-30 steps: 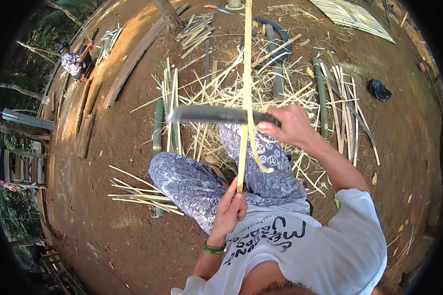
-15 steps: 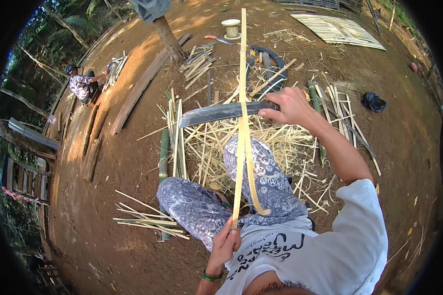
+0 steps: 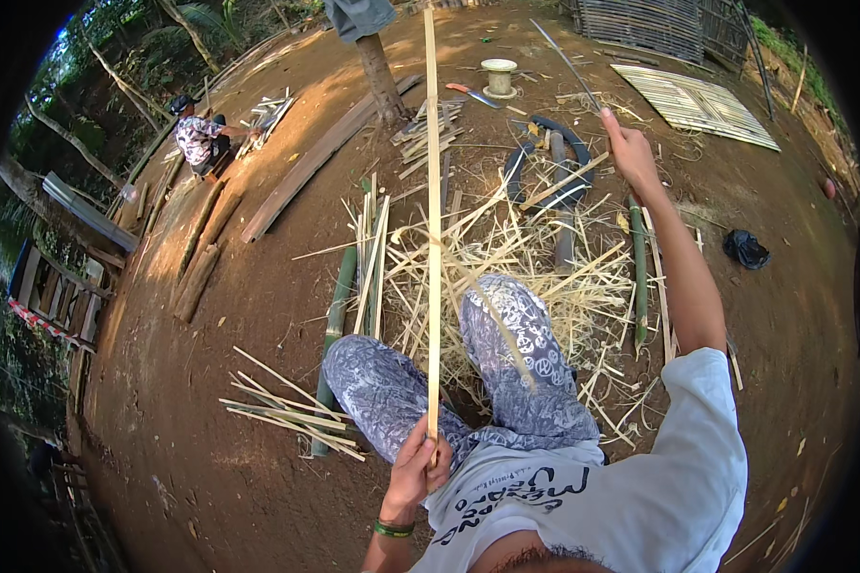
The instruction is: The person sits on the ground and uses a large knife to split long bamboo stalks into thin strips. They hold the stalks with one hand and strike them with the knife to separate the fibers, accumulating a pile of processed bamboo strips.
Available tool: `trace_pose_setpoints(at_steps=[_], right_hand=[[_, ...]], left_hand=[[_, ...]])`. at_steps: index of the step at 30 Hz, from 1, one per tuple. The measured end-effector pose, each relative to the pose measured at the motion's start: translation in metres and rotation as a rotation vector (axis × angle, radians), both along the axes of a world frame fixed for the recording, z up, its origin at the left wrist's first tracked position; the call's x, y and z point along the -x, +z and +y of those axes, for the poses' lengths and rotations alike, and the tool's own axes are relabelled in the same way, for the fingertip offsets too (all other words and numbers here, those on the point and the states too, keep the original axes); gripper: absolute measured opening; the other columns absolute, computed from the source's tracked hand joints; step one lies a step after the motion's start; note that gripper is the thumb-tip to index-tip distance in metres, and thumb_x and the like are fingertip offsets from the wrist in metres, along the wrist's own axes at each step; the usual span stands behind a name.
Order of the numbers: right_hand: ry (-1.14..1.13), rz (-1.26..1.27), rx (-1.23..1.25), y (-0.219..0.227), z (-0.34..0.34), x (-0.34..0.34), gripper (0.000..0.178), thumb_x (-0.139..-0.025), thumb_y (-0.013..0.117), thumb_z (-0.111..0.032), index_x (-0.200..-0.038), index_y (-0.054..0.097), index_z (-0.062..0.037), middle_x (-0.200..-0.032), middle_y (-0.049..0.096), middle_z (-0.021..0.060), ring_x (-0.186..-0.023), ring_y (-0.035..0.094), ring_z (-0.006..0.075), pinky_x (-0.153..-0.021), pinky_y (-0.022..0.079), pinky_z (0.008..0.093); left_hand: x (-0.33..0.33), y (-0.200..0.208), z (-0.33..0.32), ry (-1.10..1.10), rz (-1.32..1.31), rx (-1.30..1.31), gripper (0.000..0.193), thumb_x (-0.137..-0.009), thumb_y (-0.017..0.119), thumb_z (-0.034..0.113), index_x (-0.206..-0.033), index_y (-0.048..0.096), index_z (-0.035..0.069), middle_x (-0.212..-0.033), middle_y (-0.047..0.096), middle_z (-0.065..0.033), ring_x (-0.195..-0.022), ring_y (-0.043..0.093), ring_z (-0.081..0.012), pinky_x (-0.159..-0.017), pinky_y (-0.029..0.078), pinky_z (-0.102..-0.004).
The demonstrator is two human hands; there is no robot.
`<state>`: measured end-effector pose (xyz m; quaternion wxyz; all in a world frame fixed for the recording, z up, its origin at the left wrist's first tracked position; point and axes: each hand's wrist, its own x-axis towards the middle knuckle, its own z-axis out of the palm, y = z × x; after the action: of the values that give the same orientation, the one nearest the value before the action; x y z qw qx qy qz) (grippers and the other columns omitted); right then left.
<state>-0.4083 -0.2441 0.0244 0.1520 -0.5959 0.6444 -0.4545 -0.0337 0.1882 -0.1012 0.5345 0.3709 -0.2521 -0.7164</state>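
We see the long pale strip (image 3: 434, 220) reaching out between the knees (image 3: 513, 310), its near end pinched in the left hand (image 3: 419, 466), maybe so that the rest is free. The right hand (image 3: 629, 153) is curled round a long knife (image 3: 566, 62), up and off to the right, which seems to set it well apart from the strip. Around and past the knees, thin scraps (image 3: 583, 291) lie in a messy heap on the ground (image 3: 191, 411), likely because that is where they drop
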Motion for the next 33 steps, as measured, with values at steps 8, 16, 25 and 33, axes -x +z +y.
trace_pose_setpoints(at_steps=[8, 16, 25, 33], right_hand=[[0.287, -0.35, -0.132, -0.024, 0.072, -0.047, 0.072, -0.099, 0.039, -0.066, -0.061, 0.051, -0.0068, -0.048, 0.041, -0.0014, -0.039, 0.039, 0.0084, -0.04, 0.03, 0.0252], [0.469, -0.237, -0.098, -0.049, 0.137, -0.073, 0.065, -0.102, 0.045, -0.053, -0.06, 0.052, -0.0037, -0.048, 0.042, -0.0008, -0.046, 0.04, 0.0105, -0.047, 0.032, 0.0304], [0.633, 0.282, -0.017, -0.076, 0.208, -0.095, 0.055, -0.091, 0.064, -0.053, -0.072, 0.064, -0.0016, -0.048, 0.049, 0.0142, -0.045, 0.054, 0.0308, -0.047, 0.04, 0.0425], [0.719, 0.42, -0.026, -0.098, 0.241, -0.107, 0.056, -0.084, 0.066, -0.061, -0.068, 0.063, -0.0083, -0.049, 0.055, 0.011, -0.045, 0.059, 0.0335, -0.045, 0.043, 0.0465]], left_hand=[[0.003, -0.004, -0.04, 0.015, 0.626, 0.062, 0.045, -0.104, 0.042, 0.013, -0.149, 0.037, 0.015, -0.081, 0.042, -0.0041, -0.053, 0.039, -0.0098, -0.041, 0.036, -0.0196], [0.005, -0.014, -0.056, -0.047, 0.82, 0.098, 0.049, -0.104, 0.042, 0.013, -0.152, 0.034, 0.016, -0.081, 0.038, -0.0034, -0.054, 0.033, -0.0081, -0.043, 0.029, -0.0192], [0.049, 0.03, -0.1, 0.099, 0.091, 0.085, 0.047, -0.108, 0.037, 0.015, -0.155, 0.029, 0.016, -0.073, 0.044, -0.0003, -0.054, 0.037, -0.0055, -0.047, 0.033, -0.0191], [0.074, 0.013, -0.116, 0.055, 0.086, -0.03, 0.046, -0.109, 0.039, 0.017, -0.154, 0.031, 0.019, -0.08, 0.042, 0.0023, -0.054, 0.033, -0.004, -0.046, 0.025, -0.0183]])
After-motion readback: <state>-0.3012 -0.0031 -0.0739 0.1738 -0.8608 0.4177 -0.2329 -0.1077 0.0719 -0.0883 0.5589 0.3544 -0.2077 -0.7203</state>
